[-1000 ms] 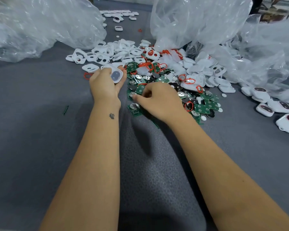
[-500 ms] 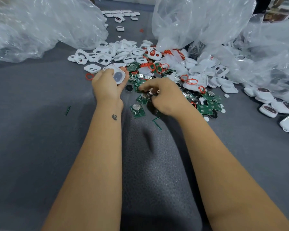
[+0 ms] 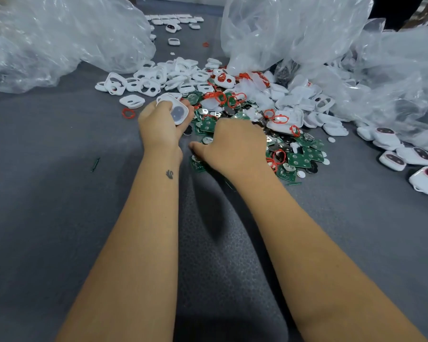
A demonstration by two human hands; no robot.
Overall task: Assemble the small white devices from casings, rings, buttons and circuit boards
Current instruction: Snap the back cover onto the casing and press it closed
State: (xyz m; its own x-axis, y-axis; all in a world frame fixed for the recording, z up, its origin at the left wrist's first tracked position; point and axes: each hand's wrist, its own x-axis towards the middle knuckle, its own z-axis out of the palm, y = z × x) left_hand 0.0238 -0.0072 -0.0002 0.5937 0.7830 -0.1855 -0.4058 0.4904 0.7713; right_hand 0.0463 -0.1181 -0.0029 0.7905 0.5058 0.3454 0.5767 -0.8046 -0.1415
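Our left hand is curling its grip around a white casing. Our right hand is lying on the green circuit boards; we cannot tell its grip.

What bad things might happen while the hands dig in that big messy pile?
The right hand rummaging among the green circuit boards might knock loose red rings or small white buttons further across the grey mat. The left hand grips a white casing one-handed, so it might slip.
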